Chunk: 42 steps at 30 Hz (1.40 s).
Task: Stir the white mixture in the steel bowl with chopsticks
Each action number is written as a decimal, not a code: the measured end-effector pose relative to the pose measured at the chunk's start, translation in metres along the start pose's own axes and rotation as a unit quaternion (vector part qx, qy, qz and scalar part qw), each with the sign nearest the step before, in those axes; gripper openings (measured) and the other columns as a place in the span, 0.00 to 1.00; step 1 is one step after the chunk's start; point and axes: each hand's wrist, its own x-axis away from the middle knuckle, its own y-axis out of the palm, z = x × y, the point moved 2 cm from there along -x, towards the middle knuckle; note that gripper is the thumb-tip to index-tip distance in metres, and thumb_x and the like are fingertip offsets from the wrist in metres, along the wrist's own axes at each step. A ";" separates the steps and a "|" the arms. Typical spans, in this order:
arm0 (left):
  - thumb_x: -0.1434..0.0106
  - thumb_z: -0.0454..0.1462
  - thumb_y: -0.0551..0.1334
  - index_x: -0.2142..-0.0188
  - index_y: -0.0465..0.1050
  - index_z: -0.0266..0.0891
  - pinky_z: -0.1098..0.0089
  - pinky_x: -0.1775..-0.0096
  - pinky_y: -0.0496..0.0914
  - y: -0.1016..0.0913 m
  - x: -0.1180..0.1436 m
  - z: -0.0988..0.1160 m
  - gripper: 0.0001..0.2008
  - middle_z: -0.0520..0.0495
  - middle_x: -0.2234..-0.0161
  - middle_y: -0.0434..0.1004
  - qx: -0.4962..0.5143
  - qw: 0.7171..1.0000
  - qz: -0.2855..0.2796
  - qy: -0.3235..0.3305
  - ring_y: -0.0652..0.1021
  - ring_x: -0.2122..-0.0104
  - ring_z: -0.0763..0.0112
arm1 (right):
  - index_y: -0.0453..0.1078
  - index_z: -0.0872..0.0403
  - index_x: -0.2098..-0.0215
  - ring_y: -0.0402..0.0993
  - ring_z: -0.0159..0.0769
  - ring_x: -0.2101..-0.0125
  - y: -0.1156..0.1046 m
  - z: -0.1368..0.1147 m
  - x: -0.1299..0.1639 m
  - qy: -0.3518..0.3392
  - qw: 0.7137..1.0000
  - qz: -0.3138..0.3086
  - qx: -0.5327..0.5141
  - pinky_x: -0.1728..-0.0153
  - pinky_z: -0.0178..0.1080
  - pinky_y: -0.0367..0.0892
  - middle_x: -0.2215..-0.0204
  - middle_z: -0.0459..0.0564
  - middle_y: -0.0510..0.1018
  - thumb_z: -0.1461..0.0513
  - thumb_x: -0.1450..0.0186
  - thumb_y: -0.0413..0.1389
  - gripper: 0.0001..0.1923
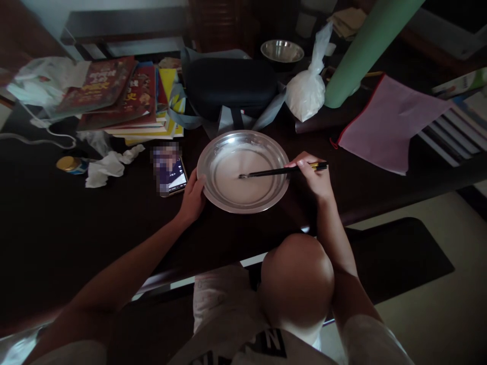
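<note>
A wide metal bowl (pixel 243 207) stands on the dark table in front of me. Pale, smooth batter-like liquid (pixel 232 185) covers its bottom. My left hand (pixel 193 196) grips the bowl's left rim, fingers closed around the edge. In my right hand (pixel 315 177) is a pair of black chopsticks (pixel 266 173), held near their yellow-marked ends. Their tips dip into the liquid near the bowl's middle, and the sticks pass over the right rim. Close to my left hand lies a phone (pixel 173 170) with a lit screen.
Books (pixel 140 96) are stacked at the back left, near crumpled tissues (pixel 104 170) and a small jar (pixel 71 165). Behind the bowl sit a black case (pixel 232 86), a tied bag of white powder (pixel 305 96) and a smaller metal bowl (pixel 282 50). A green pole (pixel 365 56) rises beside a pink pouch (pixel 391 121).
</note>
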 end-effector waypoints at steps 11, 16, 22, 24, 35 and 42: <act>0.38 0.58 0.71 0.46 0.79 0.45 0.55 0.47 0.80 -0.002 0.000 -0.002 0.28 0.42 0.50 0.86 0.001 1.000 -0.004 -0.002 0.83 0.47 0.50 | 0.81 0.47 0.73 0.86 0.40 0.66 -0.001 0.000 0.000 0.009 1.000 0.021 0.011 0.59 0.44 0.80 0.72 0.46 0.87 0.38 0.35 0.63 0.25; 0.38 0.57 0.71 0.47 0.79 0.45 0.55 0.46 0.80 -0.002 -0.001 -0.003 0.27 0.43 0.50 0.85 -0.002 1.000 0.005 -0.003 0.84 0.47 0.51 | 0.81 0.47 0.73 0.84 0.39 0.68 -0.002 0.001 0.000 0.013 1.000 0.021 0.008 0.61 0.44 0.79 0.73 0.46 0.86 0.38 0.33 0.62 0.25; 0.37 0.56 0.71 0.48 0.78 0.44 0.56 0.46 0.80 -0.002 -0.001 -0.003 0.26 0.43 0.50 0.85 -0.002 1.000 0.001 -0.003 0.84 0.46 0.50 | 0.81 0.48 0.73 0.85 0.39 0.68 -0.002 -0.001 0.000 0.006 0.999 0.037 -0.003 0.60 0.43 0.79 0.74 0.46 0.85 0.39 0.33 0.63 0.25; 0.37 0.56 0.70 0.48 0.78 0.44 0.55 0.46 0.80 -0.001 -0.001 -0.002 0.25 0.43 0.50 0.85 -0.005 1.000 -0.002 -0.003 0.83 0.46 0.50 | 0.81 0.48 0.73 0.84 0.39 0.69 -0.002 -0.002 0.000 0.016 0.999 0.040 -0.006 0.62 0.43 0.79 0.74 0.46 0.85 0.38 0.33 0.62 0.25; 0.37 0.55 0.71 0.47 0.79 0.46 0.54 0.48 0.81 -0.001 -0.001 -0.002 0.25 0.43 0.50 0.85 0.003 1.000 0.001 -0.005 0.84 0.47 0.50 | 0.82 0.47 0.72 0.85 0.40 0.67 0.000 -0.001 0.001 0.013 1.000 0.019 0.003 0.60 0.45 0.80 0.72 0.46 0.86 0.38 0.34 0.63 0.25; 0.38 0.57 0.71 0.47 0.79 0.45 0.55 0.47 0.80 -0.001 -0.001 -0.002 0.26 0.43 0.50 0.85 0.002 1.000 -0.002 0.000 0.83 0.46 0.50 | 0.82 0.47 0.73 0.84 0.39 0.69 -0.001 -0.002 0.001 0.017 0.999 0.043 -0.016 0.61 0.44 0.79 0.74 0.45 0.85 0.39 0.33 0.63 0.24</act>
